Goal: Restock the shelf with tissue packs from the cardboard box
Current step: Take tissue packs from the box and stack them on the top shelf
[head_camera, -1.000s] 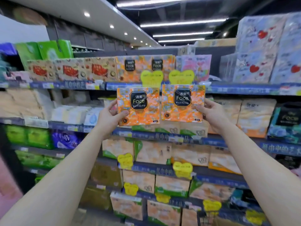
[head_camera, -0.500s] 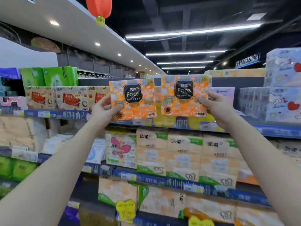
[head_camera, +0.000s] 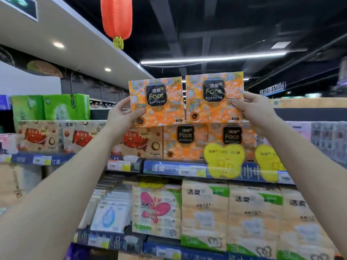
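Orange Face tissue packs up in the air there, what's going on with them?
A person is stocking a shop shelf. The left hand grips one orange patterned Face tissue pack by its lower left corner, and the right hand grips a second orange pack by its right edge. They are held side by side over the row of matching orange packs standing on the blue-edged shelf. Neither is set down yet.

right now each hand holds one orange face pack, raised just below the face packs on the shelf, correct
The head view shows the left pack in the left hand and the right pack in the right hand raised just above the shelved Face packs, not below.
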`<state>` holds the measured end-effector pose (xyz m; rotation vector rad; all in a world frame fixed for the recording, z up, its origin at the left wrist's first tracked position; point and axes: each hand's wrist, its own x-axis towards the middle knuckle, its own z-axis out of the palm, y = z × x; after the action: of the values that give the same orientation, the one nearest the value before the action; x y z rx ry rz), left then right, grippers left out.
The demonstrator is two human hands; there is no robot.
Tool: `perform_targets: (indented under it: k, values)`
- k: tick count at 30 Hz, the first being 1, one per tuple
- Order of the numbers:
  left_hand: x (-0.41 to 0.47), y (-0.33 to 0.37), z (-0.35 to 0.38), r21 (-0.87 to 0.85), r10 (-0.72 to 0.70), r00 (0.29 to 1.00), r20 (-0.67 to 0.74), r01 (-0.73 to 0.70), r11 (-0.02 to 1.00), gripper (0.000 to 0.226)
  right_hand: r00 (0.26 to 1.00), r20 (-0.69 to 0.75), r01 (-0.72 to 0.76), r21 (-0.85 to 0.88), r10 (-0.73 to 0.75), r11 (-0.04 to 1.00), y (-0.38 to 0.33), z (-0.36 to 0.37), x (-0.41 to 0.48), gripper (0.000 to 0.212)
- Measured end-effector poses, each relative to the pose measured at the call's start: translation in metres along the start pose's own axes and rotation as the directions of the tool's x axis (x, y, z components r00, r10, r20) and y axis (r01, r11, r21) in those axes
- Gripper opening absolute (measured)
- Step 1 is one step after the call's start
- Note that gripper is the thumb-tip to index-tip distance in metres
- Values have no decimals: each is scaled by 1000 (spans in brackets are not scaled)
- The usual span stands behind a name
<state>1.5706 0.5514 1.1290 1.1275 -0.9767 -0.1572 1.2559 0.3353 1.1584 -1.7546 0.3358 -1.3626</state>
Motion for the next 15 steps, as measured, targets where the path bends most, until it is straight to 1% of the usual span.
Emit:
perform_targets:
  k: [4,7,12,15]
  values:
    - [44,-1,-15,9,54,998,21,-54,999,66,998,-50,27,-25,-28,999,-3,27,31,27]
    - [70,-5,-21,-18,60,998,16,-60,998,67,996,-85,37,-47,-41,998,2,47,54,27]
    - [102,-9,-18,-23,102,995,11,-101,995,67,988,-149,-48,-144,26,988,24,77,96,27]
    - [116,-13,-15,-28,106,994,21,-106,994,72,982,-174,-114,-200,79,973,35,93,106,20]
